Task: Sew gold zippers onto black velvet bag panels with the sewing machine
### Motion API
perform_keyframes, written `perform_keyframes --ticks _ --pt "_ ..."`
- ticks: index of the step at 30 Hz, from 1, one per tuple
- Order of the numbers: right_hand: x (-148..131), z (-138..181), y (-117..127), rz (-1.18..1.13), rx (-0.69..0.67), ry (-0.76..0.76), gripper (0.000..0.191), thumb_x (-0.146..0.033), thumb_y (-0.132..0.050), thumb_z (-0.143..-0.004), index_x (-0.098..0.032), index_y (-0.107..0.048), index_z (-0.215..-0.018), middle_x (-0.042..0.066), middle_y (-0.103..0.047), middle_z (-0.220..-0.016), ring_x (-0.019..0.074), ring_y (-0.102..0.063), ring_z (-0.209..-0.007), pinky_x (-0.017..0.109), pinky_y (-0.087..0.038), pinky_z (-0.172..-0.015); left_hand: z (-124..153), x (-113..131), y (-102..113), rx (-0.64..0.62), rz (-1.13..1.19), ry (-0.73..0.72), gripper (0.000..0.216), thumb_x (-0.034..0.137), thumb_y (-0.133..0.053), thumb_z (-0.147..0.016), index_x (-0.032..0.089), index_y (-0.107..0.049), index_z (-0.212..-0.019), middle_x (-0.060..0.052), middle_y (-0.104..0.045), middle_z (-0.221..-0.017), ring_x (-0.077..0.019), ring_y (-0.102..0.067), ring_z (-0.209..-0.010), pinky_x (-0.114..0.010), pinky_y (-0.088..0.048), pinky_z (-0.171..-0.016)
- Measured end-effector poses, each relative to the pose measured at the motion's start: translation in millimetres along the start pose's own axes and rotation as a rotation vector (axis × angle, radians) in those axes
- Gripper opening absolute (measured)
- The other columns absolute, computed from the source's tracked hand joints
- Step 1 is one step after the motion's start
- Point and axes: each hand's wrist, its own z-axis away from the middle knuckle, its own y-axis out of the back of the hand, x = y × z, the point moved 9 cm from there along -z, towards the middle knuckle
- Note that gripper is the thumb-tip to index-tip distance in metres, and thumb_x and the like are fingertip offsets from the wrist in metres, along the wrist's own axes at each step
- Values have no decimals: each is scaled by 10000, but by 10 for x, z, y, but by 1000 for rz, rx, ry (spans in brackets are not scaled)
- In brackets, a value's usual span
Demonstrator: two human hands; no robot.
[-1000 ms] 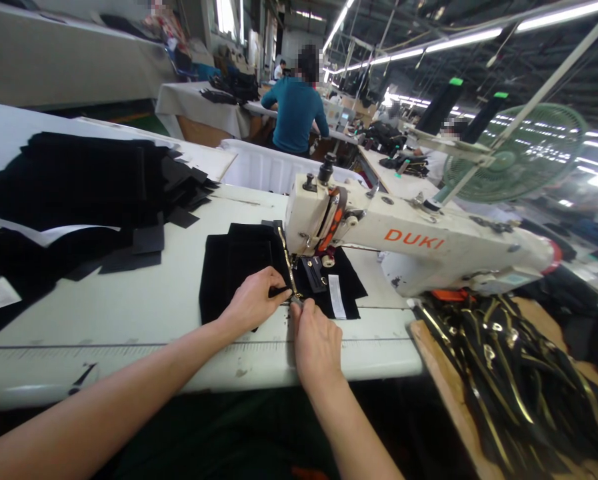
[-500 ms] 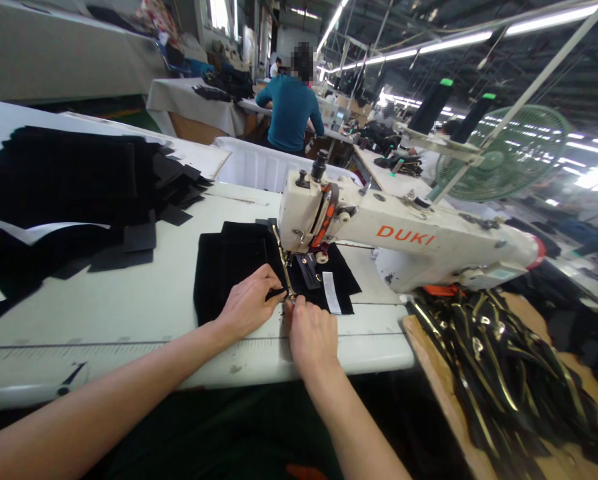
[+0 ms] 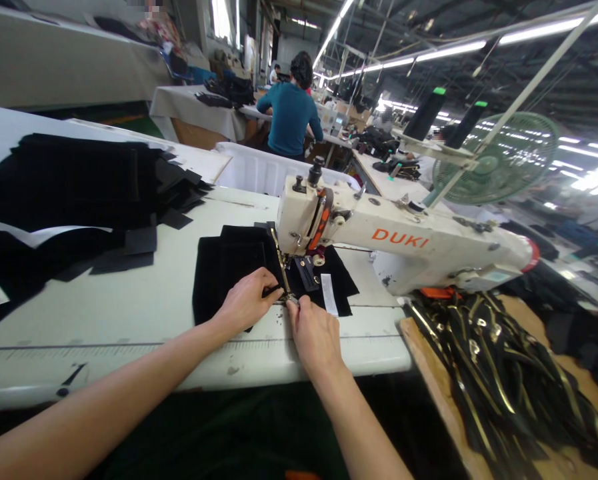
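Head view: the gold zipper (image 3: 282, 265) is laid along black fabric (image 3: 229, 267) at the sewing machine (image 3: 349, 217), its near end pinched by left hand (image 3: 249, 297) and right hand (image 3: 316, 328), apparently so alignment is kept.

Your cloth (image 3: 213, 267) in the middle of the frame was plain black, crossed by a gold zipper (image 3: 280, 260), with a white label (image 3: 329, 295) to the right. Your sewing machine (image 3: 353, 217) was off-white, with orange lettering (image 3: 401, 238) and a red end cap (image 3: 533, 256). Your pale tabletop (image 3: 173, 287) bore a ruler pattern of dark ticks (image 3: 129, 347). You had a black stack (image 3: 79, 177) at left, black strips (image 3: 509, 360) streaked with gold at lower right, black thread cones (image 3: 426, 115) tipped bright green and a green fan (image 3: 519, 160) at upper right, and a co-worker's teal top (image 3: 291, 123) at upper centre.
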Motion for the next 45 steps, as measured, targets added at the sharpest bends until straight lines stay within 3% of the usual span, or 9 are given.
perform_keyframes --ticks 22,31,39,45 --pt "-81 -8 -5 23 -43 -47 276 -335 -407 -1056 -152 -607 -1001 117 -739 -874 249 -743 -801 299 -517 -672 38 59 25 40 3 -14 191 322 -583 -900 202 -648 -766 -28 -629 -956 -213 -624 -844 -330 -485 -754" --pt "-229 -45 64 79 -67 13 272 -60 -372 -985 -99 -640 -979 172 -734 -897 270 -744 -821 337 -540 -681 120 188 6 34 -14 -48 141 271 -569 -897 212 -646 -794 -13 -615 -984 -204 -637 -849 -323 -478 -718" --pt "-116 -63 25 75 -26 135 274 -258 -408 -1041 -152 -644 -953 111 -745 -842 277 -738 -766 337 -520 -653 21 33 -1 33 3 11 167 313 -571 -885 216 -663 -784 -30 -641 -986 -227 -638 -886 -324 -487 -760" --pt "-48 -54 22 46 -12 93 286 -326 -406 -1051 -167 -632 -978 98 -746 -858 264 -739 -784 316 -497 -656 -55 -31 2 8 52 -14 182 335 -563 -877 195 -668 -828 -56 -676 -970 -240 -656 -852 -333 -498 -747"
